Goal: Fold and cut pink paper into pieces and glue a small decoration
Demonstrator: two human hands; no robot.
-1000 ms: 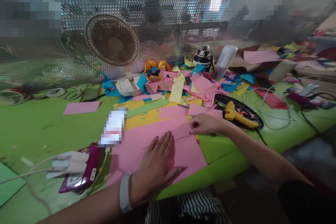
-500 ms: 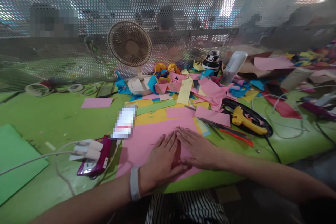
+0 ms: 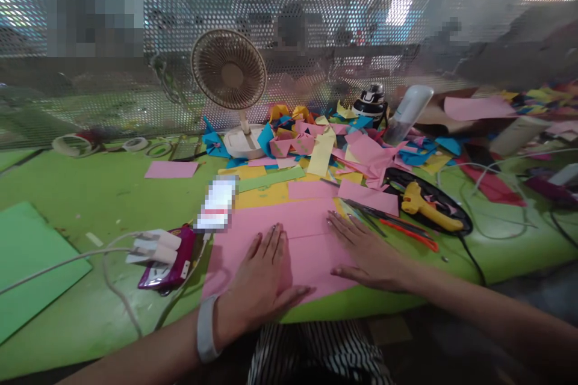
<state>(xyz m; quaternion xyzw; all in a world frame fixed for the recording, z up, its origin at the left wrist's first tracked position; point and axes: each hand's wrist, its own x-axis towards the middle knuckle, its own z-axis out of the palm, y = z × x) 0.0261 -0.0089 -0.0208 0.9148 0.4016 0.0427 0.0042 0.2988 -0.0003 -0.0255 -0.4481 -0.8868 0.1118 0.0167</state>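
A large sheet of pink paper (image 3: 311, 252) lies flat at the front of the table, with a faint crease or edge line running across it. My left hand (image 3: 262, 271) rests palm down on its left part, fingers stretched and thumb pointing right. On the right part lies my right hand (image 3: 363, 252), also flat, with its thumb apart from the fingers. Bare pink paper shows between the two hands. Neither hand grips anything. Behind the sheet are yellow paper (image 3: 262, 197) and a green paper strip (image 3: 273, 178).
A phone (image 3: 218, 201) and a purple power bank-like block (image 3: 174, 261) with white plugs lie left. Scissors and an orange-handled cutter (image 3: 410, 233) sit right, near a yellow glue gun (image 3: 428, 209) on a black tray. Behind stand a fan (image 3: 229, 69) and heaped paper scraps (image 3: 323, 144).
My hands, earlier together with fingertips touching at the middle of the pink sheet, have slid apart. The left moved left and the right moved right. The view has shifted slightly.
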